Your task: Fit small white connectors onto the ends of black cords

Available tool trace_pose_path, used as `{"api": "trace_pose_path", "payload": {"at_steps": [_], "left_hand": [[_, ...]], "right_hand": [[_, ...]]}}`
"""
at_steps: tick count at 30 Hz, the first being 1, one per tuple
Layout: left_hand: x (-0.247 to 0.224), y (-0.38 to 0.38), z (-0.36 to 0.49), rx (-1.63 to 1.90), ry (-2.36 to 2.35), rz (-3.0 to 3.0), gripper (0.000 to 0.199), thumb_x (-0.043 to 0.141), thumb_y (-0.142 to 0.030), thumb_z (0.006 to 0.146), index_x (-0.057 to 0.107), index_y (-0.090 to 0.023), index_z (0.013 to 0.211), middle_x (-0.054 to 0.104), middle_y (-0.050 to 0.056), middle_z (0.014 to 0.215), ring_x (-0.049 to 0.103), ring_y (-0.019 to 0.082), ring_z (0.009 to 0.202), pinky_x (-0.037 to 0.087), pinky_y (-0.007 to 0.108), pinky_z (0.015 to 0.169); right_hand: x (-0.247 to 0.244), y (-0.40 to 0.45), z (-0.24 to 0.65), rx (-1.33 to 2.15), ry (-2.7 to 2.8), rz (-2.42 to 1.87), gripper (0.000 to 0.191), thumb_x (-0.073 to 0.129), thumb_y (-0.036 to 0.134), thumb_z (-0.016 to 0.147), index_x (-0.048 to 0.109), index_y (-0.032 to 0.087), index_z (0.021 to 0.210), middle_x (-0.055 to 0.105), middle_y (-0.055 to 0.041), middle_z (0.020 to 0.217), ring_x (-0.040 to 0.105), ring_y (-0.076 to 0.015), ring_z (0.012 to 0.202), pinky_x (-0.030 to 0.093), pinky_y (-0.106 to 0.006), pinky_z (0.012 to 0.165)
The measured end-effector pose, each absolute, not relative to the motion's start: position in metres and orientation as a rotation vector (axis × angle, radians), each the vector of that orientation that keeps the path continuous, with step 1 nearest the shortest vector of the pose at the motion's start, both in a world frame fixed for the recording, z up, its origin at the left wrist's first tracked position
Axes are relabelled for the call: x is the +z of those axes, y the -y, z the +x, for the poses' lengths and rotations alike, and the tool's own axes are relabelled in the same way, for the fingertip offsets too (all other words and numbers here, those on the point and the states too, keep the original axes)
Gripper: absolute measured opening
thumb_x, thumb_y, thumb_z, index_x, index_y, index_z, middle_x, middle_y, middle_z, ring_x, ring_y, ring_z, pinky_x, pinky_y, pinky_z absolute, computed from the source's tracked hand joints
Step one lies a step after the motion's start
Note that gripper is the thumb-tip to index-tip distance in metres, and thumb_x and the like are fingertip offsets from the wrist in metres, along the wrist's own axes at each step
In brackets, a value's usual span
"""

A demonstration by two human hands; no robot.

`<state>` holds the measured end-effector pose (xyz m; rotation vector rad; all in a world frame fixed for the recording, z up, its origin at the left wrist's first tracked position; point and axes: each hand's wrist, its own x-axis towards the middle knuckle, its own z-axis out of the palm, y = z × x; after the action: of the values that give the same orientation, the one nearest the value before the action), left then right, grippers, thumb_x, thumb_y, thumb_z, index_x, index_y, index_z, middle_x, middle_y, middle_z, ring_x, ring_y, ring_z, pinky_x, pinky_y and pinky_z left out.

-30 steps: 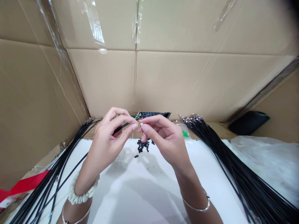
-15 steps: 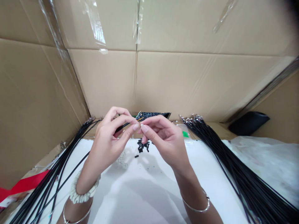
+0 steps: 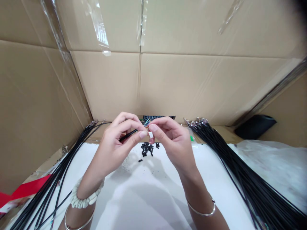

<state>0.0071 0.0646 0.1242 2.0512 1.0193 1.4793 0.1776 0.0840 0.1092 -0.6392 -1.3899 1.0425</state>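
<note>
Left hand [image 3: 112,143] pinching a black cable [image 3: 128,135] between thumb and fingers, its end angled toward a small white plug [image 3: 150,134] held tight at the fingertips of the right hand [image 3: 172,143], both raised at lower centre for close work; loose black sleeves [image 3: 146,149] heaped just below on a white sheet [image 3: 134,191], a left cable bundle [image 3: 59,169] and a right cable bundle [image 3: 235,169] fanned out at either side, within easy reach

place: hand-assembly bench for cable work | signs: black cable bundle [image 3: 54,175] left of the left hand [image 3: 115,142], black cable bundle [image 3: 242,172] right of the right hand [image 3: 174,142], small black sleeves [image 3: 146,149] beneath both hands | surroundings: white work surface [image 3: 148,195] under the hands, corrugated cardboard wall [image 3: 192,86] ahead
</note>
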Motion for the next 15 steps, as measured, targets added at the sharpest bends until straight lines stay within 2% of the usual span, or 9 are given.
{"api": "trace_pose_path", "payload": {"at_steps": [7, 15], "left_hand": [[0.119, -0.069, 0.012, 1.670, -0.987, 1.896, 0.010, 0.066, -0.026, 0.097, 0.068, -0.021, 0.089, 0.062, -0.002, 0.089, 0.047, 0.004, 0.055, 0.039, 0.019, 0.047], [0.113, -0.073, 0.017, 1.860, -0.979, 1.924, 0.004, 0.068, -0.021, 0.096, 0.065, -0.020, 0.093, 0.068, -0.003, 0.088, 0.045, 0.001, 0.049, 0.037, 0.015, 0.043]], "right_hand": [[0.107, -0.082, 0.175, 1.019, 1.377, -0.613, 0.009, 0.073, 0.027, 0.091, 0.071, 0.020, 0.085, 0.072, 0.0019, 0.070, 0.063, -0.0082, 0.055, 0.056, -0.022, 0.056], [0.104, -0.087, 0.173, 1.093, 1.342, -0.569, 0.010, 0.074, 0.026, 0.091, 0.071, 0.020, 0.083, 0.073, 0.0037, 0.069, 0.063, -0.0045, 0.054, 0.054, -0.015, 0.056]]}}
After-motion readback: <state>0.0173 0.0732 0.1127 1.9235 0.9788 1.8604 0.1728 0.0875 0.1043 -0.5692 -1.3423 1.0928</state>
